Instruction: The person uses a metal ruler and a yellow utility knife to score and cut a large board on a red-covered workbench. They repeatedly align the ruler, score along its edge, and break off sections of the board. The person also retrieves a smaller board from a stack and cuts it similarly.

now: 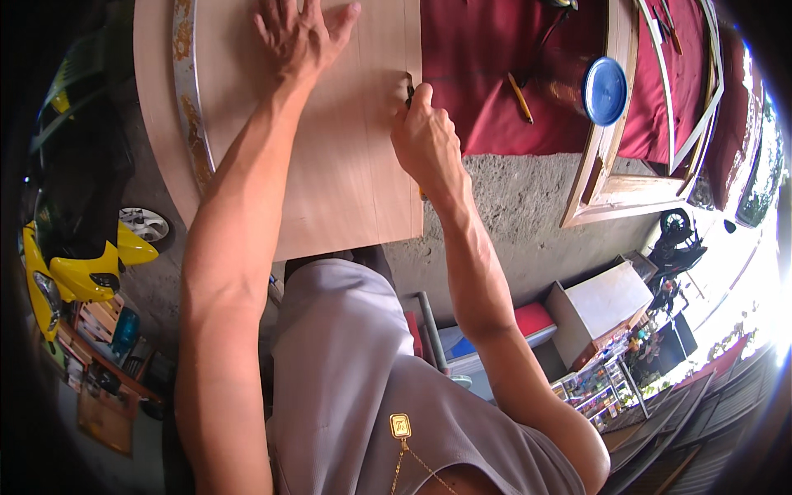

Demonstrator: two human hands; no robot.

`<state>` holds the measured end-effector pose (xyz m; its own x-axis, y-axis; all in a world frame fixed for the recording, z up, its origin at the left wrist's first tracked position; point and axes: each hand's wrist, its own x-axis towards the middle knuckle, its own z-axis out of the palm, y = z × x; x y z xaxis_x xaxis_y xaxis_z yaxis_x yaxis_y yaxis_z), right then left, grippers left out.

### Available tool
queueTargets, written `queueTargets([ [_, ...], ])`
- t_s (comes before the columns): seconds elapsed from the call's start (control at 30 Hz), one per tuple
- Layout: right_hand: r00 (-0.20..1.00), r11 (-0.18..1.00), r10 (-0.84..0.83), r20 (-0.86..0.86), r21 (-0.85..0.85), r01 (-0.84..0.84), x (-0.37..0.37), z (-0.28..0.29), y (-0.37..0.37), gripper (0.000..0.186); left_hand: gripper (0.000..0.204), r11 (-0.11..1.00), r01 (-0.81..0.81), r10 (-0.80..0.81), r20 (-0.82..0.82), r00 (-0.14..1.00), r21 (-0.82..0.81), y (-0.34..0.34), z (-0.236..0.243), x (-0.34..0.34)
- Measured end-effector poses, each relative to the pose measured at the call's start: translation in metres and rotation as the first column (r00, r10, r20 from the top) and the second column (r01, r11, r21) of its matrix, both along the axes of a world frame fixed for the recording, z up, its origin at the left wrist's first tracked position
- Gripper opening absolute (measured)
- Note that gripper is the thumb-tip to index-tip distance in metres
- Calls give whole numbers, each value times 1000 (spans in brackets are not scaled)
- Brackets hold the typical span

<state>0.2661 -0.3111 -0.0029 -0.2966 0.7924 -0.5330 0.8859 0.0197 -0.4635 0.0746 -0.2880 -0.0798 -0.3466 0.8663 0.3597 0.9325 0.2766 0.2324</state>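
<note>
A light plywood sheet lies before me, with a long, rust-spotted metal straightedge along its left side. My left hand rests spread on the upper part of the sheet. My right hand grips a cutter tool, mostly hidden by my fingers, with a dark front and a bit of orange below my wrist, at the sheet's right edge. Faint straight lines run down the wood near that hand. A yellow pencil lies on red cloth to the right, near a cylindrical container with a blue lid.
Wooden frames and pale strips stand at the right on a concrete surface. A yellow motorbike is at the left, another dark motorbike at the right. A white box and shelves of small goods are at lower right.
</note>
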Motion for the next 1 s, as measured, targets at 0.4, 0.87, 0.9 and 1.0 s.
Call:
queueTargets([
  [0.4, 999, 998, 10, 36, -64, -8, 49, 4, -82, 21, 68, 996, -67, 67, 10, 998, -57, 4, -21, -5],
  [0.87, 994, 985, -83, 72, -144, 92, 120, -11, -214, 23, 71, 996, -67, 67, -6, 998, -64, 11, -37, -18],
  [0.9, 984, 968, -51, 169, -232, 90, 131, -21, -233, 24, 71, 996, -64, 64, -10, 998, -65, 12, -37, -18],
  [1.0, 973, 979, 60, 222, -203, -14, 172, -36, -312, 25, 70, 995, -41, 42, 0, 999, -89, 12, -36, -14],
])
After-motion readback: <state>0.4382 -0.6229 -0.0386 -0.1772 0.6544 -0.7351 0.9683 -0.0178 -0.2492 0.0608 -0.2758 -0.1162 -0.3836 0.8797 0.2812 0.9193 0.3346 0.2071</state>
